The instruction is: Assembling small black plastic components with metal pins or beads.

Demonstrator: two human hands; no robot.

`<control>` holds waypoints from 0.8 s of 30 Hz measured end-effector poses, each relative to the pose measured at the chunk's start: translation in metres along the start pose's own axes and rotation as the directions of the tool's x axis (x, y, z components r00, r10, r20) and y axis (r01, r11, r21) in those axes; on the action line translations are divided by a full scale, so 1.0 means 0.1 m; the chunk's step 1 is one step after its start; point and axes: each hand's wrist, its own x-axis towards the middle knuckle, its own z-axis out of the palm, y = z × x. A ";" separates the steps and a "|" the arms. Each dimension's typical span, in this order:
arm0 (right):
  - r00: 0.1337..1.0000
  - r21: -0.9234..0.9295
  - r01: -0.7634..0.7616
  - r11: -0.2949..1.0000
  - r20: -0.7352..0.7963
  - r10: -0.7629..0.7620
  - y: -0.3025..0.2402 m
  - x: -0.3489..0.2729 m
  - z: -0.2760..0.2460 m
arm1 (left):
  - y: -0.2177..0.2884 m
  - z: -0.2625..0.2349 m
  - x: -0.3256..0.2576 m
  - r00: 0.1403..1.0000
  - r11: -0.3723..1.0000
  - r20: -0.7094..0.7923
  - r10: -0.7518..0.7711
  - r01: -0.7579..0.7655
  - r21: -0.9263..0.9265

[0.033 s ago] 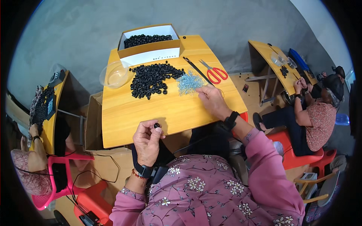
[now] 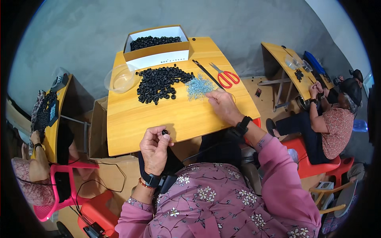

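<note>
Between the thumb and fingers of my left hand (image 2: 154, 146), near the table's front edge, is a small round black piece (image 2: 165, 132). My right hand (image 2: 225, 106) reaches to the near right edge of a pile of tiny silvery-blue pieces (image 2: 198, 86), perhaps small screws. Its fingers are closed together at the tips, and whatever they pinch is too small to make out. Left of that pile spreads a heap of the same small black pieces (image 2: 156, 84) on the yellow wooden table (image 2: 135, 123).
At the back stands a white and brown box (image 2: 158, 56) of black pieces. A clear plastic bowl (image 2: 121, 82) sits on the left edge. Red-handled scissors (image 2: 228, 78) and a dark stick (image 2: 207, 73) lie at right. People work at side tables (image 2: 53, 139) (image 2: 274, 53).
</note>
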 end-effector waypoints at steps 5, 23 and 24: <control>0.989 -0.094 0.119 0.988 0.094 -0.110 0.04 0.03 0.04 | 0.07 0.03 0.01 0.995 0.996 -0.041 -0.087 0.085 -0.039; 0.989 -0.160 0.055 0.986 0.142 -0.032 -0.04 -0.04 0.04 | 0.04 0.01 0.03 0.993 0.977 0.000 -0.119 0.117 -0.179; 0.989 -0.132 0.042 0.990 0.143 -0.023 -0.06 -0.03 0.03 | 0.04 0.00 0.03 0.992 0.968 0.011 -0.128 0.127 -0.217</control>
